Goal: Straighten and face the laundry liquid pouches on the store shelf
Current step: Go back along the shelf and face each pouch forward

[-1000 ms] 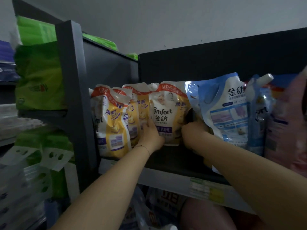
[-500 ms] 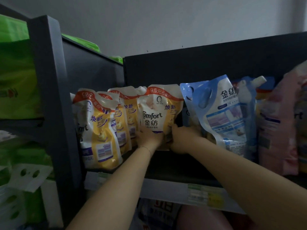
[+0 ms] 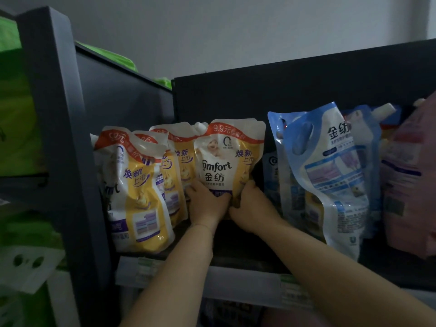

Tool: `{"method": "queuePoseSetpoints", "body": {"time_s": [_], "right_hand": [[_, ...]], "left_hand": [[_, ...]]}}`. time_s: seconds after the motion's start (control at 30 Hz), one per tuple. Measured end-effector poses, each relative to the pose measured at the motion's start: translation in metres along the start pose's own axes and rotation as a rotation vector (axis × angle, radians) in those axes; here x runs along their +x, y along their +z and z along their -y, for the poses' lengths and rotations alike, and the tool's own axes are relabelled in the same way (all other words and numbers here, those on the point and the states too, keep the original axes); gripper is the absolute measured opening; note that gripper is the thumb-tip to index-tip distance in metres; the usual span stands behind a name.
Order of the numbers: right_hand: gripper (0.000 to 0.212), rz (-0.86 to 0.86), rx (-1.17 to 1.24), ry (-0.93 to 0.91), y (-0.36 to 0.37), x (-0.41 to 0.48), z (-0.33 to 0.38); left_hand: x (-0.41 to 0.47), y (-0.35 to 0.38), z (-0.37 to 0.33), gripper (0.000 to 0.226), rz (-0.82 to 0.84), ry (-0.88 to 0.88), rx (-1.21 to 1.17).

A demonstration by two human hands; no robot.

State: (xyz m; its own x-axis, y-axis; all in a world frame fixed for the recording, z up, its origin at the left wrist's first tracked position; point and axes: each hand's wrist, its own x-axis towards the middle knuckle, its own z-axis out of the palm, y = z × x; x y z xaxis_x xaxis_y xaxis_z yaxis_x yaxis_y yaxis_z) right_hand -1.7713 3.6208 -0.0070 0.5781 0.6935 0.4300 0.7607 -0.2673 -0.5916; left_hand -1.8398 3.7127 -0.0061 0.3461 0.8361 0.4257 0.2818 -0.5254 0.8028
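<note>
A pale wall [image 3: 236, 31] rises behind a dark store shelf [image 3: 238, 237] with a black back panel [image 3: 306, 86] and a grey upright post [image 3: 59, 138] at its left end. The light is dim. A row of yellow-and-white laundry liquid pouches stands at the left of the shelf, and the rightmost one, the Comfort pouch [image 3: 230, 156], sits upright well back on the shelf with its printed front towards the camera.

Both hands reach up to this pouch from below. The left hand [image 3: 207, 204] is on its lower left corner and the right hand [image 3: 252, 208] on its lower right corner. Each grip is clamped on the pouch's bottom edge, with the fingers curled round it. The two hands lie just beside each other under the pouch's label.

To the left, three more yellow pouches overlap one another. The front yellow pouch [image 3: 139, 185] stands nearest the shelf edge, turned partly sideways and leaning, close to the post. To the right of the held pouch, across a dark gap, a blue pouch [image 3: 330, 173] tilts forward with its back print showing, and other blue pouches stand behind it. A pink pouch [image 3: 410, 180] stands at the far right.

Price labels [image 3: 292, 289] are fixed on the shelf's pale front rail. Green packs [image 3: 14, 114] fill the neighbouring shelving at the far left.
</note>
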Motion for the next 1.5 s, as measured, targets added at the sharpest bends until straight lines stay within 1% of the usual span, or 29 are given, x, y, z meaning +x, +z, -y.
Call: {"method": "queuePoseSetpoints", "body": {"time_s": [0.07,0.1,0.13,0.23,0.27,0.3,0.4,0.43,0.53,0.67,0.8,0.9,0.97,1.03,1.17,1.23,1.37,1.43,1.5], "right_hand": [[0.067,-0.053,0.005,0.029,-0.003,0.000,0.000],[0.065,-0.065,0.004,0.024,-0.004,0.000,0.000],[0.063,-0.075,0.006,0.007,-0.005,0.000,0.000],[0.058,-0.099,0.020,-0.073,-0.003,-0.002,0.000],[0.055,-0.106,0.018,-0.104,-0.003,-0.003,-0.001],[0.050,-0.107,0.011,-0.124,-0.003,-0.003,0.000],[0.026,-0.092,-0.035,-0.147,-0.003,-0.005,0.001],[0.022,-0.086,-0.053,-0.149,-0.003,-0.005,0.001],[0.021,-0.088,-0.073,-0.163,-0.004,-0.005,0.000],[0.023,-0.069,-0.082,-0.143,-0.003,-0.005,-0.002],[0.044,-0.023,-0.091,-0.105,-0.003,-0.002,-0.003],[0.057,0.017,-0.103,-0.087,-0.003,-0.001,-0.006],[0.067,0.046,-0.089,-0.082,-0.003,-0.004,-0.007],[0.076,0.069,-0.057,-0.083,-0.003,-0.007,-0.008],[0.084,0.125,-0.064,-0.089,-0.004,-0.011,-0.009],[0.080,0.133,-0.070,-0.099,-0.006,-0.012,-0.008],[0.054,0.070,-0.074,-0.083,-0.009,-0.013,-0.004],[0.048,0.065,-0.058,-0.085,-0.010,-0.014,-0.004],[0.041,0.065,-0.065,-0.100,-0.013,-0.017,-0.002]], "left_hand": [[-0.001,-0.003,0.000,0.082,-0.078,0.048,0.029],[-0.002,-0.003,0.000,0.076,-0.100,0.081,0.032],[-0.003,-0.003,-0.001,0.068,-0.097,0.114,0.041],[-0.004,-0.002,-0.002,0.033,-0.050,0.190,0.127],[-0.005,-0.003,-0.002,0.026,-0.054,0.218,0.164],[-0.006,-0.004,-0.003,0.023,-0.061,0.241,0.184],[-0.010,-0.006,-0.004,0.018,-0.036,0.265,0.196],[-0.011,-0.006,-0.004,0.017,-0.024,0.271,0.206],[-0.012,-0.006,-0.005,0.015,-0.005,0.285,0.216],[-0.010,-0.003,-0.002,0.019,0.021,0.288,0.186],[-0.005,0.003,0.002,0.024,0.078,0.298,0.157],[-0.002,0.008,0.004,0.029,0.125,0.295,0.079],[-0.002,0.010,0.006,0.032,0.136,0.291,0.043],[-0.001,0.012,0.008,0.033,0.136,0.296,0.054],[-0.004,0.011,0.006,0.032,0.134,0.294,0.086],[-0.006,0.010,0.005,0.031,0.131,0.285,0.073],[-0.009,0.008,0.000,0.028,0.054,0.275,0.134],[-0.011,0.008,-0.004,0.024,0.004,0.300,0.195],[-0.014,0.008,-0.009,0.017,-0.031,0.365,0.236]]}}
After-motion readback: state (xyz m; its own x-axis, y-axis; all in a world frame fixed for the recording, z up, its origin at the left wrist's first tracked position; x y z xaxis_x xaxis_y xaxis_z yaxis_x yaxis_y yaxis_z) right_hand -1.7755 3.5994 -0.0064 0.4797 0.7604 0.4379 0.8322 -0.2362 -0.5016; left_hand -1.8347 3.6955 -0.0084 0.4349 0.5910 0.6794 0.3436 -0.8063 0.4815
